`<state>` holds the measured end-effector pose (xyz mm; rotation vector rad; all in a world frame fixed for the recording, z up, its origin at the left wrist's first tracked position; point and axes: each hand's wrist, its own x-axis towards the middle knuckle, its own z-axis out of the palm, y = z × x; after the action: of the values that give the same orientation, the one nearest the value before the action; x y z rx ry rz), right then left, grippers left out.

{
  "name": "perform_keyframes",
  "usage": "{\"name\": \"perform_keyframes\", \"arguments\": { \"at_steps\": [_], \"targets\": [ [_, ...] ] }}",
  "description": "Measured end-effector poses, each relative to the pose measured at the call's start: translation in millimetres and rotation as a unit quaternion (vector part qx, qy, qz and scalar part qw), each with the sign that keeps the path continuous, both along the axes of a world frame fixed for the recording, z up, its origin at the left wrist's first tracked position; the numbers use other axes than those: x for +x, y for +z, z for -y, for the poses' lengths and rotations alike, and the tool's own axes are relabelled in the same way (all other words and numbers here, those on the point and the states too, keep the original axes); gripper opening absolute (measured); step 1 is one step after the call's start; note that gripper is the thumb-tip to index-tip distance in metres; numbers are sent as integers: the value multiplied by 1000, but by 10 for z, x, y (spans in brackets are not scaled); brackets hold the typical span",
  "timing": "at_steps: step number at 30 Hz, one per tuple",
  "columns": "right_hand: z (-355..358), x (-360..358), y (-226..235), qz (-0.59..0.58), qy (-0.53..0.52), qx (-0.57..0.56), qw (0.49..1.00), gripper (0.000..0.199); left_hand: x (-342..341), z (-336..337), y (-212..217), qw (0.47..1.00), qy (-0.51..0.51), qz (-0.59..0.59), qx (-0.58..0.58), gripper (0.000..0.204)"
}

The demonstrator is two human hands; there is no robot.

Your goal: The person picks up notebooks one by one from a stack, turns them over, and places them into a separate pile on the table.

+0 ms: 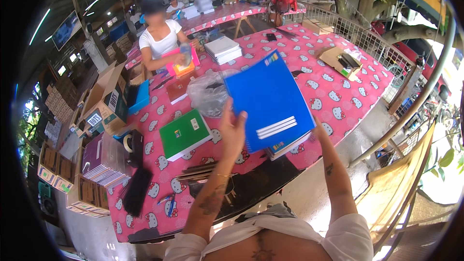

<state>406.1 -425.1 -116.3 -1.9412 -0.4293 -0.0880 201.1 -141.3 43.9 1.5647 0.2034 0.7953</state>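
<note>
A long bench [338,101] under a pink patterned cloth is being used as a work surface in an open-sided shed, with a railing and parked vehicles beyond its far edge. At the near edge, dark strips [137,189] and a pair of blue-handled scissors [169,203] are lying beside flat card pieces. Just above that edge a blue notebook [268,101] is being held up, tilted, over a small stack of notebooks [289,146]. It is being gripped along its left side by the left hand [233,130], fingers closed on the cover; the right hand [316,128] is mostly hidden behind the book, so its grip cannot be told. A green notebook [184,134] is lying left of centre, a crumpled clear plastic bag [209,92] further in. Notebooks appear to be in the middle of being sorted or bundled; setting this one squarely on a stack is judged the likely need. At the far left edge, pink items are being handled by a seated person [159,38].
</note>
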Motion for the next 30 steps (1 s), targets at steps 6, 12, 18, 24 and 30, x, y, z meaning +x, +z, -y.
{"name": "perform_keyframes", "arguments": {
  "at_steps": [6, 12, 18, 24, 30],
  "targets": [
    [-410, -104, 90, -274, 103, 150, 944, 70, 371, -66, -1548, 908, 170, -190, 333, 46],
    [-382, -180, -15, -2, 1, -128, 992, 46, 525, 163, -1375, 906, 162, -254, 297, 36],
    [-559, -279, 187, -24, -68, -179, 981, 38, 570, 158, -1284, 855, 168, -325, 367, 38],
    [-524, -598, 154, 220, -244, -169, 929, 49, 918, -31, -798, 798, 144, -296, 505, 42],
    [-612, -1413, -16, -544, -27, 394, 740, 70, 1995, -925, -1161, 846, -39, -352, 399, 68]
  ]
}}
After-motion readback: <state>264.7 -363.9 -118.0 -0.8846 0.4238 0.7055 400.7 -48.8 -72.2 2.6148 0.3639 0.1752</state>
